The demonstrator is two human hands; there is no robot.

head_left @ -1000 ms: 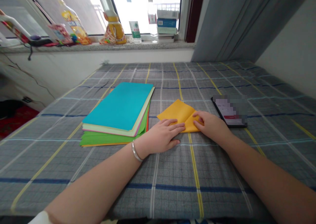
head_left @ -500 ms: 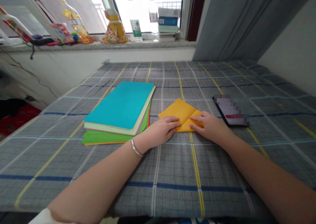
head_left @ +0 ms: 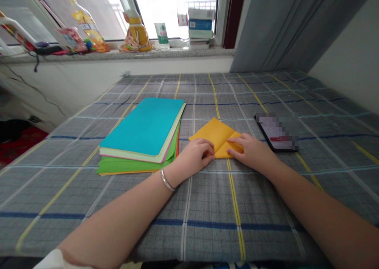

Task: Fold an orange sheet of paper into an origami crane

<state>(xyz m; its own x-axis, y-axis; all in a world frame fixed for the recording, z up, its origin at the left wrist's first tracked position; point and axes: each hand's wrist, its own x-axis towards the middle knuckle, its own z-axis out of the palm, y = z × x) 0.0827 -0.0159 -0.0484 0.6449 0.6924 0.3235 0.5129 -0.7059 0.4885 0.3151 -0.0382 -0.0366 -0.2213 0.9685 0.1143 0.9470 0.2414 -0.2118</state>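
Head camera view, looking forward and down over a bed or table covered by a grey checked cloth (head_left: pixel 207 209) with yellow and blue lines. Just above the middle of the scene lies a folded orange paper (head_left: pixel 215 134), flat on the cloth, with a crease running from twelve o'clock toward six.

The person's left hand (head_left: pixel 194 156) sits at the paper's seven o'clock edge with its fingers curled in. Whether they pinch the edge or only press on it cannot be told. A silver bracelet (head_left: pixel 166 181) circles that wrist. The right hand (head_left: pixel 251 152) rests at the paper's five o'clock corner, fingers stretched out and lying loosely on top of the sheet, grasping nothing.

At nine o'clock from the orange paper, just beside it, is a stack of coloured sheets (head_left: pixel 145 130), turquoise on top and green at the bottom. At three o'clock, near the right hand, lies a phone (head_left: pixel 278 132), screen up.

At twelve o'clock, far off, a windowsill (head_left: pixel 118 55) carries bottles and boxes. A grey curtain (head_left: pixel 281 28) hangs at two o'clock.
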